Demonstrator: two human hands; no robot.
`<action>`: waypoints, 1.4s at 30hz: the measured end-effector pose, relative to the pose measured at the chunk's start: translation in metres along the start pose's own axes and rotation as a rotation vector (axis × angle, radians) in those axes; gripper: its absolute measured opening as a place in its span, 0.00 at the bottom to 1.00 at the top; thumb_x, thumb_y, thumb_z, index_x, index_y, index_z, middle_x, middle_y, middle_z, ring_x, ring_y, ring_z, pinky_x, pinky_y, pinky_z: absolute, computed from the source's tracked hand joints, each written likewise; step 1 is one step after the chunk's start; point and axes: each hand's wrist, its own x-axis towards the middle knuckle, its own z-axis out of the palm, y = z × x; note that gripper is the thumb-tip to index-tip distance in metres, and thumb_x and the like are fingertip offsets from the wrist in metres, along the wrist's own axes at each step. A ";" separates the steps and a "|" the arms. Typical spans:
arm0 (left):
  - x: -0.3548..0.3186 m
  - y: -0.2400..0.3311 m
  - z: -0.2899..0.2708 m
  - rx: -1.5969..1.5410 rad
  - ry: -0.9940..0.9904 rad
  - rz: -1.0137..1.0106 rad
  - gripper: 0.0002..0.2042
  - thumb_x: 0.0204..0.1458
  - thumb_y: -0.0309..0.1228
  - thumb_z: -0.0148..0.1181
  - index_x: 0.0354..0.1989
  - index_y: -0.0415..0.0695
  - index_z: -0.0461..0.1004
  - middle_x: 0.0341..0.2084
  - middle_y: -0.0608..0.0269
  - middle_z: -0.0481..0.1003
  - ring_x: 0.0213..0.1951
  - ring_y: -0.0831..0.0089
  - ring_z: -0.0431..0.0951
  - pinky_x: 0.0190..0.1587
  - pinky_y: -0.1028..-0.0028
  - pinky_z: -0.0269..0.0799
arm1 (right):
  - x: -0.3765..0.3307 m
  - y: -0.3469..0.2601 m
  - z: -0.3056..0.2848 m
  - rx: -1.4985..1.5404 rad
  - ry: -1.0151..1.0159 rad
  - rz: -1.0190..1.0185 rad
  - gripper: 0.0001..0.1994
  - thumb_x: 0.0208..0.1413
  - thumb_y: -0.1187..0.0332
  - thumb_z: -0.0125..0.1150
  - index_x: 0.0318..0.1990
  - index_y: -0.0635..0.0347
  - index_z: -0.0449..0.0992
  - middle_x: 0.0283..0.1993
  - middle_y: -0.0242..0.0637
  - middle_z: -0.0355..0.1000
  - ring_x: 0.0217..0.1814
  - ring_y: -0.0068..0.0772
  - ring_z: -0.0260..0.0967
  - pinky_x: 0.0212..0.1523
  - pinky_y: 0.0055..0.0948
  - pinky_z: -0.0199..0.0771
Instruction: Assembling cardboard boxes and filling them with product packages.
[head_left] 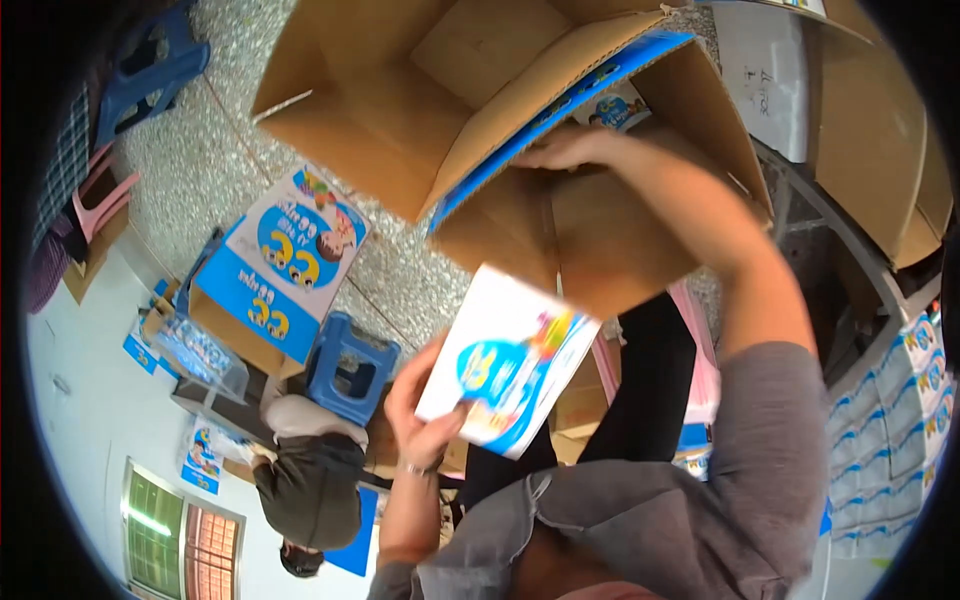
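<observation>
My left hand (415, 400) grips a flat white-and-blue printed carton (512, 352) by its lower left edge, thumb on the front face. The carton is tilted, in front of my legs. My right hand (568, 148) is inside a tall open cardboard box (620, 250), close to the blue panel (570, 112) along its left wall. Blur and the box hide what its fingers do. Just beyond that hand, a similar printed carton (618, 104) shows inside the box.
Another open cardboard box (360, 130) adjoins on the left. A blue-and-white printed case (295, 255) and a blue stool (350, 368) stand on the speckled floor. A person in dark clothes (310, 485) is at lower left. Stacked wrapped packs (880, 430) line the right side.
</observation>
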 end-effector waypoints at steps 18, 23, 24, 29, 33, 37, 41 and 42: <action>0.083 -0.073 0.076 0.582 0.237 0.368 0.44 0.51 0.28 0.62 0.67 0.31 0.36 0.63 0.37 0.51 0.63 0.49 0.57 0.62 0.59 0.56 | -0.002 0.116 -0.014 0.142 0.388 0.361 0.55 0.40 0.40 0.67 0.71 0.49 0.42 0.71 0.49 0.46 0.66 0.50 0.56 0.47 0.53 0.73; 0.096 -0.089 0.078 0.382 0.101 0.277 0.41 0.54 0.22 0.55 0.67 0.30 0.29 0.58 0.41 0.59 0.58 0.57 0.64 0.59 0.67 0.59 | 0.101 0.182 -0.005 0.103 0.482 0.100 0.45 0.44 0.44 0.65 0.68 0.52 0.53 0.71 0.47 0.47 0.71 0.47 0.47 0.56 0.47 0.65; 0.102 -0.092 0.088 0.360 0.069 0.304 0.41 0.54 0.22 0.54 0.67 0.30 0.29 0.58 0.41 0.59 0.57 0.57 0.65 0.58 0.67 0.60 | 0.106 0.221 -0.015 0.031 0.601 0.005 0.41 0.47 0.46 0.63 0.67 0.53 0.56 0.71 0.46 0.49 0.72 0.46 0.46 0.61 0.44 0.61; 0.107 -0.101 0.090 0.347 0.057 0.336 0.40 0.54 0.20 0.54 0.66 0.27 0.30 0.55 0.41 0.62 0.55 0.57 0.66 0.57 0.67 0.61 | 0.090 0.235 -0.071 0.419 -0.195 0.043 0.34 0.52 0.49 0.57 0.65 0.53 0.60 0.70 0.42 0.52 0.72 0.43 0.48 0.69 0.36 0.51; 0.098 -0.104 0.066 0.441 0.114 0.293 0.38 0.53 0.20 0.55 0.65 0.27 0.33 0.53 0.42 0.62 0.53 0.58 0.67 0.56 0.67 0.61 | 0.070 0.107 0.009 -0.424 0.310 0.315 0.37 0.46 0.51 0.65 0.63 0.54 0.61 0.68 0.44 0.55 0.68 0.45 0.54 0.66 0.37 0.56; 0.103 -0.100 0.073 0.426 0.094 0.308 0.35 0.53 0.19 0.53 0.64 0.28 0.37 0.54 0.44 0.61 0.53 0.60 0.66 0.57 0.67 0.60 | 0.056 0.116 0.009 -0.694 0.224 0.072 0.40 0.42 0.51 0.69 0.63 0.55 0.61 0.66 0.46 0.57 0.66 0.48 0.57 0.65 0.38 0.58; 0.102 -0.107 0.074 0.396 0.112 0.279 0.34 0.53 0.18 0.51 0.64 0.30 0.36 0.55 0.46 0.60 0.55 0.60 0.63 0.59 0.67 0.56 | 0.064 0.115 0.010 -0.634 0.226 -0.072 0.43 0.36 0.54 0.74 0.62 0.57 0.61 0.64 0.49 0.59 0.65 0.50 0.57 0.65 0.40 0.59; 0.102 -0.107 0.073 0.397 0.110 0.275 0.34 0.53 0.18 0.51 0.64 0.30 0.36 0.55 0.46 0.60 0.55 0.60 0.63 0.59 0.67 0.56 | 0.064 0.116 0.011 -0.619 0.224 -0.107 0.44 0.35 0.55 0.76 0.62 0.57 0.61 0.64 0.49 0.60 0.65 0.51 0.58 0.64 0.40 0.59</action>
